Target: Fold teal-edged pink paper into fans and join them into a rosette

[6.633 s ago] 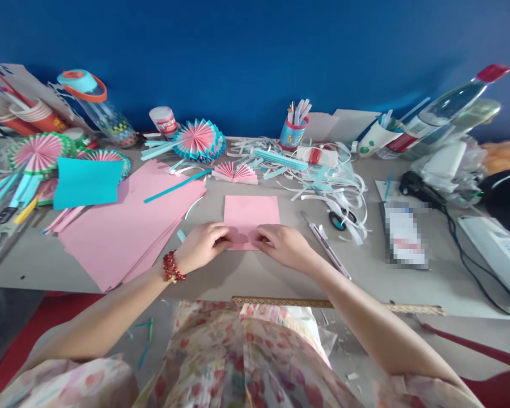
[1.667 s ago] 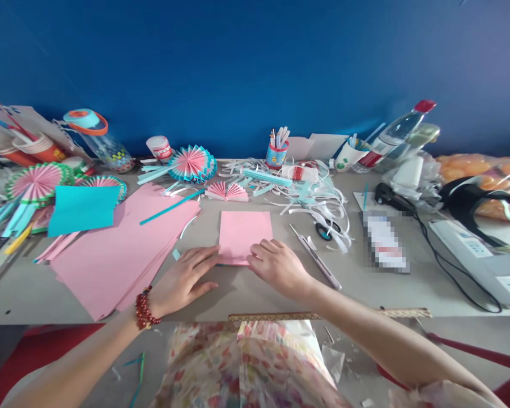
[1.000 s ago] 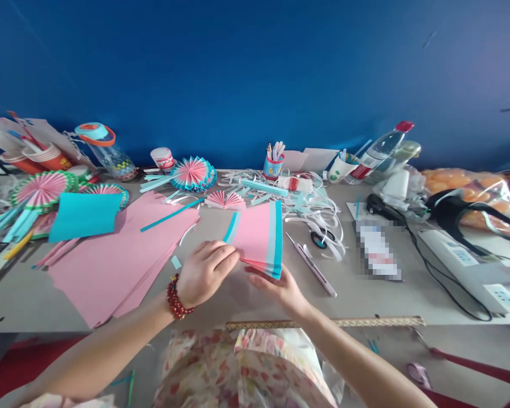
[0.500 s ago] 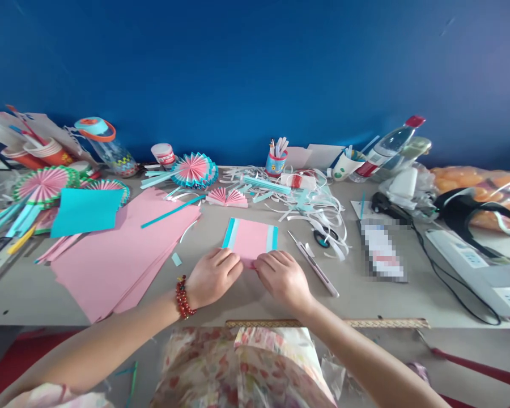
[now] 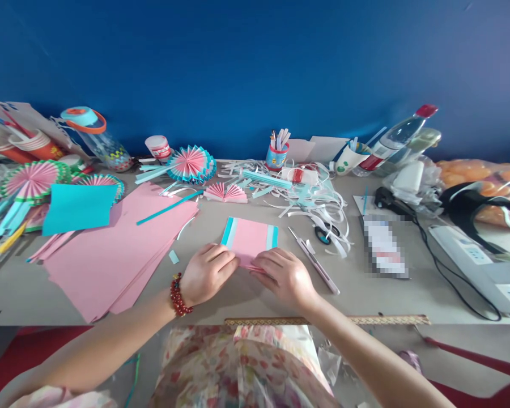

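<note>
The pleating looks barely begun: only a narrow fold or two shows at the near edge of the sheet, right under the fingertips, while the rest of it, beyond the fingers, lies flat and uncreased on the table. The left hand and right hand sit side by side, almost touching, fingers curled down and pinching that near edge between them. The sheet is pink, with a teal and pale-blue band down each side, one beyond each hand. Well past the fingers lie a half fan and a full fan; a stack of pink paper lies left of the left hand, and a cutter just right of the right hand.
</note>
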Motion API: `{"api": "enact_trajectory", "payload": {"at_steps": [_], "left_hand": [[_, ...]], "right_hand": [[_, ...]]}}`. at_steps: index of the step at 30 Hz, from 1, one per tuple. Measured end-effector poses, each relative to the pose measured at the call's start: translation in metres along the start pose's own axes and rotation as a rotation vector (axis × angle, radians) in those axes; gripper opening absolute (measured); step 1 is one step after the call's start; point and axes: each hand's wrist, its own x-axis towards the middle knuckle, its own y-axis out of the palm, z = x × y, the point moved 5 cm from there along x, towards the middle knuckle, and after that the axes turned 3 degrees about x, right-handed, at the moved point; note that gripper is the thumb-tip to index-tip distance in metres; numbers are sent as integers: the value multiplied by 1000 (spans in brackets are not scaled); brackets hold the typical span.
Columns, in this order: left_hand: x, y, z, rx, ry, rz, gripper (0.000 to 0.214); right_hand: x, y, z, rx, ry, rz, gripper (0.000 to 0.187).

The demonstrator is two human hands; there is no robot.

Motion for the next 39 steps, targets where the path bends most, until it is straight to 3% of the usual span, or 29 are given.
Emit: {"api": "enact_trajectory", "payload": {"at_steps": [19,28,34,39], "left_hand": [[3,1,-8,4,48,15,16],[-3,-2,1,31,33,-16,14],[-1,-4,1,32,39,-17,14],[-3,2,3,36,28,-6,15]], "right_hand": [[3,4,21,-288,-247,-41,14],[-4,-14,-1,-261,-121,-22,24],[-6,-19,-1,-221,-184,-27,11],[-2,-15,1,-195,-222,-53,13]]}}
